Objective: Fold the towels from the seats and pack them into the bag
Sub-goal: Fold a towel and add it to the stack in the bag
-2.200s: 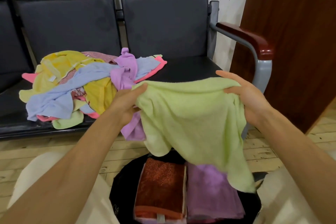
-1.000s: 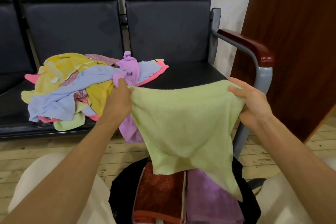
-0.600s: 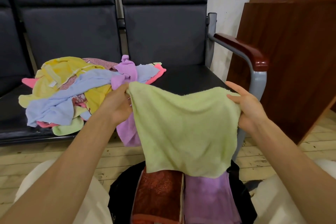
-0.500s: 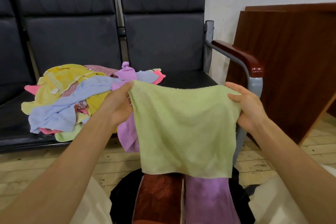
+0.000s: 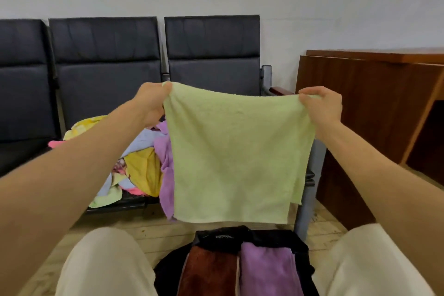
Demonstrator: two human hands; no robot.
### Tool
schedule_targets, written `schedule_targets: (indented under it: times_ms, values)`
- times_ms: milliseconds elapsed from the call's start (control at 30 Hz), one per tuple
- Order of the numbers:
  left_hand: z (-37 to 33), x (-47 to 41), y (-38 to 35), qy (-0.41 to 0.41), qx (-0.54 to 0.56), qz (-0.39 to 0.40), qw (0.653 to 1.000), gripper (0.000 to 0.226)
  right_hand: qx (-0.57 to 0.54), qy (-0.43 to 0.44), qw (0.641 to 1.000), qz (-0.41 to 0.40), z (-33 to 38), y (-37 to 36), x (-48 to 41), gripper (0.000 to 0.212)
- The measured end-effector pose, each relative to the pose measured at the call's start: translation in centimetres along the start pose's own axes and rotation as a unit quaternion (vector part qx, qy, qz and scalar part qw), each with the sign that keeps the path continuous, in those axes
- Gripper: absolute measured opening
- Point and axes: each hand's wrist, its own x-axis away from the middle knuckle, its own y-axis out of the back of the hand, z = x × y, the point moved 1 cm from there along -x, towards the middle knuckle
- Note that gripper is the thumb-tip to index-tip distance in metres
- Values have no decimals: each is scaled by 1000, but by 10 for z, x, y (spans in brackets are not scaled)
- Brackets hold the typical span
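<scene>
Head view: we raise green towel (image 5: 236, 156) higher than half second ago, now hanging flat, wrinkles gone; left hand (image 5: 151, 103) and right hand (image 5: 322, 107) pinch top corners, fingers curled; ready for first fold above bag (image 5: 242, 238); unfolded pile (image 5: 134, 161) remains on seat (image 5: 24, 151)

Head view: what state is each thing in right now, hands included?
Green towel: unfolded, held up by its top corners, hanging flat.
Left hand: pinching the towel's top left corner.
Right hand: pinching the top right corner.
Towel pile: loose and unfolded on the seat.
Bag: open on the floor.
Brown towel: folded, in the bag.
Purple towel: folded, in the bag beside the brown one.
</scene>
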Motion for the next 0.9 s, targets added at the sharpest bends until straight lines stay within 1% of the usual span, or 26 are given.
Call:
schedule_targets:
  times_ms: [67, 133, 167, 233, 300, 333, 400, 467, 500, 567, 633, 700, 767, 833, 900]
  values:
    - [0, 1, 0, 17, 24, -18, 999, 22, -37, -50, 998, -15, 10, 3, -1, 13]
    - [3, -1, 1, 43, 38, -38, 998, 28, -85, -100, 991, -10, 20, 5, -1, 16]
    - [3, -1, 0, 44, 41, -51, 997, 22, -93, -112, 989, -4, 24, 6, -1, 17]
    - [1, 0, -3, 34, 39, -77, 996, 10, -95, -123, 988, 3, 26, 6, -3, 15]
    - [0, 0, -6, 32, 34, -104, 993, 9, -89, -125, 988, 16, 24, 4, -4, 14]
    - [0, 0, -5, 30, 31, -115, 992, 13, -88, -118, 989, 32, 23, 4, -4, 14]
    - [0, -1, -3, 16, 7, -111, 994, 6, -69, -98, 989, 85, 25, 5, -3, 21]
    - [2, -4, 2, -11, -38, -101, 994, 23, -26, -84, 985, 151, 29, 7, 0, 33]
    - [3, -3, 6, -27, -60, -104, 992, 25, 9, -77, 980, 185, 31, 8, 1, 37]
    - [5, -2, 10, -48, -92, -107, 989, 16, 89, -59, 965, 240, 33, 9, 2, 42]
    - [6, -2, 14, -49, -116, -110, 986, 12, 157, -27, 950, 269, 31, 9, 1, 46]
    - [6, -2, 17, -15, -91, -120, 989, 11, 218, 18, 936, 276, 27, 7, 0, 43]
    - [6, 0, 19, 28, -33, -117, 992, 13, 294, 75, 914, 270, 23, 3, -2, 34]
    - [5, 0, 22, 52, 15, -88, 995, 26, 371, 127, 883, 259, 19, -1, -3, 25]
    - [4, 2, 24, 49, 21, -41, 998, 29, 414, 156, 862, 247, 15, -4, -4, 20]
